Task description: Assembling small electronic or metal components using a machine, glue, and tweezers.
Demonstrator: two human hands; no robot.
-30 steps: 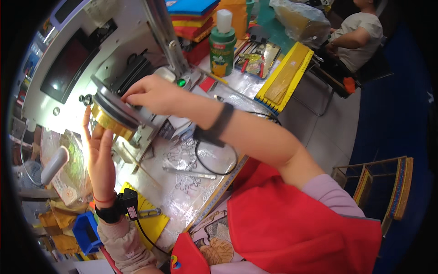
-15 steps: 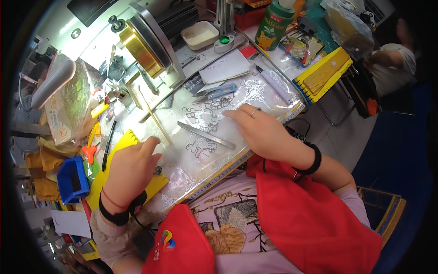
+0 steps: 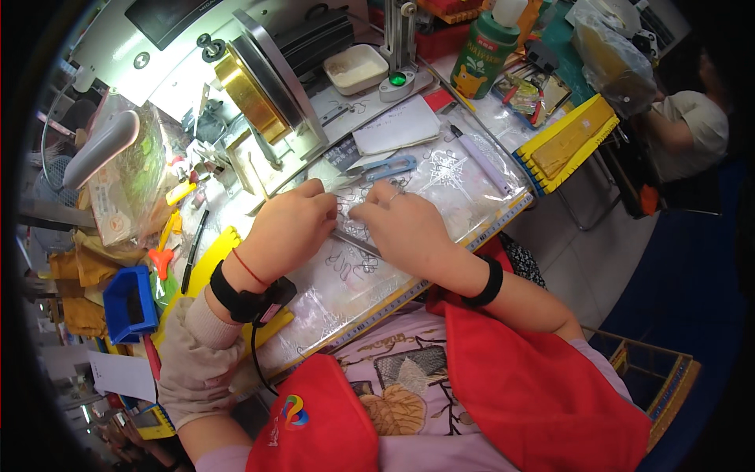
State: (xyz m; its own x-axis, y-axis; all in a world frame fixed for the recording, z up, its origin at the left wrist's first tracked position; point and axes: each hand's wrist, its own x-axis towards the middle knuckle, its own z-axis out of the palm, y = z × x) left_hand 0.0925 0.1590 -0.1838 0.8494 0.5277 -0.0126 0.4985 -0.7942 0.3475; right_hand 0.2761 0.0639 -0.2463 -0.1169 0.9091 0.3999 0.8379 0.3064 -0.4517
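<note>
A thin metal rod (image 3: 355, 241) lies on the clear sheet (image 3: 440, 185) that covers the bench, slanting down to the right, and both hands meet over it. The left hand (image 3: 287, 230) is curled, knuckles up, its fingertips pressed to the sheet just beside the rod's upper end; whether it pinches anything there I cannot tell. The right hand (image 3: 401, 226) lies across the rod's lower part, fingers bent toward the left hand's, a ring on one finger; its grip is hidden too. The two sets of fingertips are nearly touching.

Under the sheet are small line drawings. A ruler strip (image 3: 440, 271) edges the sheet on the near side. Just beyond the hands lie blue-handled snips (image 3: 391, 167) and a white pad (image 3: 397, 126). Behind those stands a press with a brass-coloured block (image 3: 245, 96), and to its right a post with a green light (image 3: 399, 79) and a white tray (image 3: 355, 68). A green bottle (image 3: 486, 52) stands farther right, near a yellow rack (image 3: 568, 141). On the left sit a blue bin (image 3: 127, 303) and a plastic bag (image 3: 126, 181). Another person (image 3: 692, 130) sits far right.
</note>
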